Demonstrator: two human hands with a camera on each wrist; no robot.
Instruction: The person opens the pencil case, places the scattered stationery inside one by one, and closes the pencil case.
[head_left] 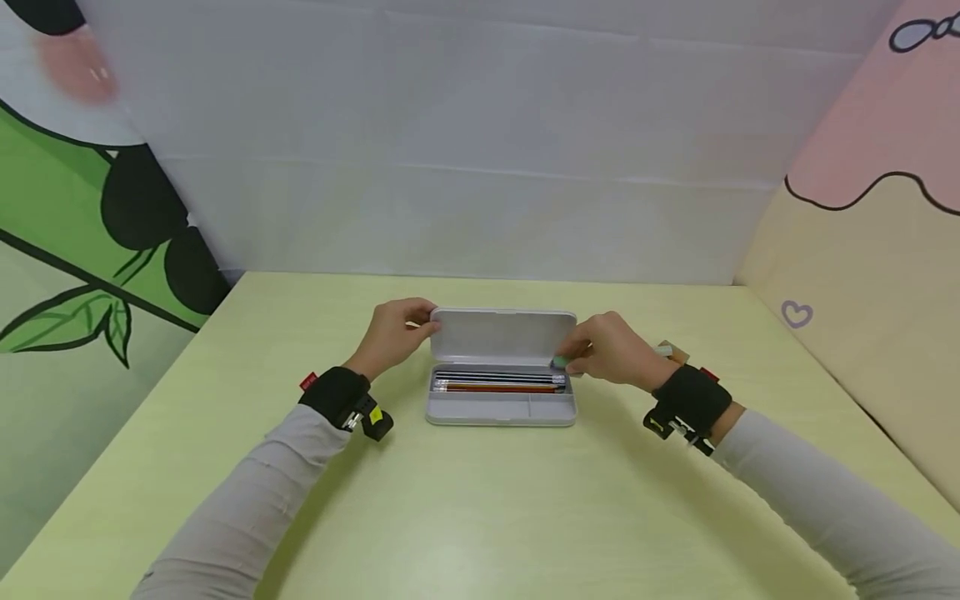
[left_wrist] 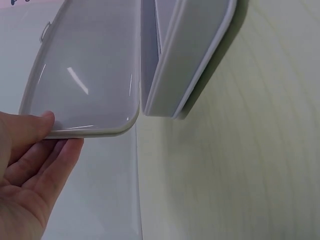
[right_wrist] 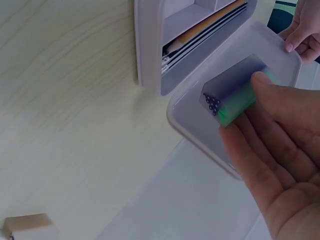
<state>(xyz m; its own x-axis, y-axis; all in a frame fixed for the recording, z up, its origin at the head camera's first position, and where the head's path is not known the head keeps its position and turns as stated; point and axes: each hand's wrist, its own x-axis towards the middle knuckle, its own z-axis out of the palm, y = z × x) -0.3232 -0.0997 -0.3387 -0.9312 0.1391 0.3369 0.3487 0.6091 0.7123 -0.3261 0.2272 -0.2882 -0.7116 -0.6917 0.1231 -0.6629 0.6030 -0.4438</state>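
A pale grey pencil case [head_left: 478,408] lies open on the table, its lid [head_left: 495,335] raised at the back. My left hand [head_left: 397,332] pinches the lid's left corner between thumb and fingers; in the left wrist view the thumb lies on the inner face. With my right hand [head_left: 611,348] I hold a small purple-and-green eraser [right_wrist: 235,91], dark dots marking its end, above the right end of the case. Inside the rear compartment lie an orange-brown pencil [head_left: 498,388] and several dark striped pencils [head_left: 495,377]. The front compartments show bare bottoms.
A small brown-and-white item [head_left: 673,351] lies on the table behind my right wrist. White sheeting [head_left: 480,167] stands along the table's far edge. A patterned panel [head_left: 862,300] borders the right side, another the left.
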